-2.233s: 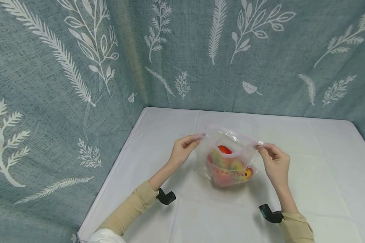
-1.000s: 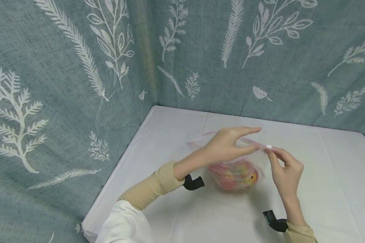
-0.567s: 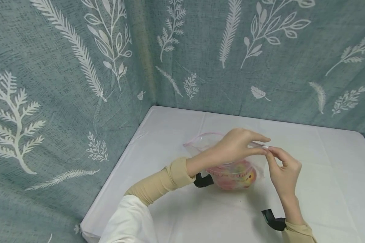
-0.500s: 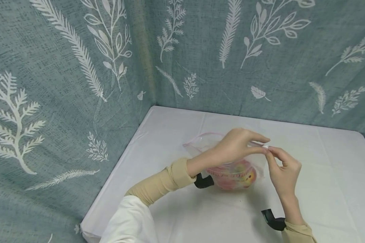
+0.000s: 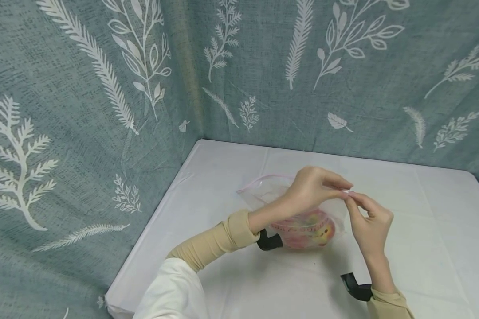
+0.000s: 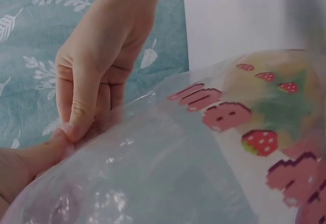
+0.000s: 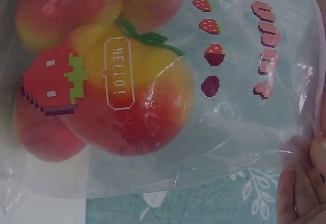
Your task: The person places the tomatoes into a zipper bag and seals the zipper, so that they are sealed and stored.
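Note:
A clear zip bag [image 5: 259,190] with a pink zip edge and strawberry prints stands on the table, its mouth facing up. Inside are several red-and-yellow peaches [image 7: 137,107], one with green leaves. The left hand [image 5: 309,186] reaches across the bag and pinches the zip edge at the right end, beside a small white slider [image 5: 347,192]. At that same corner the right hand [image 5: 369,221] pinches the bag between thumb and finger. In the left wrist view the fingertips of both hands almost meet on the edge. The left part of the bag's edge hangs free and bowed.
A white cloth covers the table [image 5: 415,230]. A teal curtain [image 5: 263,57] with white leaf prints hangs behind and on the left. Black curved mounts [image 5: 269,241] sit at both wrists, the left one close to the bag.
The left hand has let go of the bag's left corner, crossed right, and closed its fingers on the edge near the slider. The right hand has kept its corner.

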A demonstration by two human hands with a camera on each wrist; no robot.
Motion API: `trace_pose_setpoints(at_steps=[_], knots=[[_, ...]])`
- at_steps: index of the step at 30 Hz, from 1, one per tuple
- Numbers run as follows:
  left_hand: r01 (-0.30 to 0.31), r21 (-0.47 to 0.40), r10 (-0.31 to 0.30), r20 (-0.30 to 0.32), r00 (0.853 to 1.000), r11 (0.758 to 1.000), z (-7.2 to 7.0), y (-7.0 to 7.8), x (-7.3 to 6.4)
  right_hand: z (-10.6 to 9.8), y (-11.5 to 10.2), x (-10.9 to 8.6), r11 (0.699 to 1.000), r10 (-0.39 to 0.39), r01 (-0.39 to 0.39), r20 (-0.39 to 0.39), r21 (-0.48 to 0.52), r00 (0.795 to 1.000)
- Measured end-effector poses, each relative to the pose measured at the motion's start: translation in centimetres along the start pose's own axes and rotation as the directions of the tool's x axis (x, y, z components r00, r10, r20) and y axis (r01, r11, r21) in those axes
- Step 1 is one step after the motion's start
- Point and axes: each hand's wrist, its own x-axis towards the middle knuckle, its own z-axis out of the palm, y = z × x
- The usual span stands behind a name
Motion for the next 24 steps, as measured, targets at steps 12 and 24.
trace_pose_setpoints(at_steps=[12, 24], knots=[[0.033, -0.036, -0.036, -0.087, 0.996, 0.999, 0.1, -0.5, -0.4, 0.0, -0.3, 0.2, 0.999, 0.047, -0.047, 0.020, 0.012, 0.999], [0.103, -0.118, -0.113, -0.083, 0.990, 0.988, -0.8, -1.2, -1.4, 0.0, -0.4, 0.3, 0.991, 0.122, -0.122, 0.005, 0.056, 0.993]])
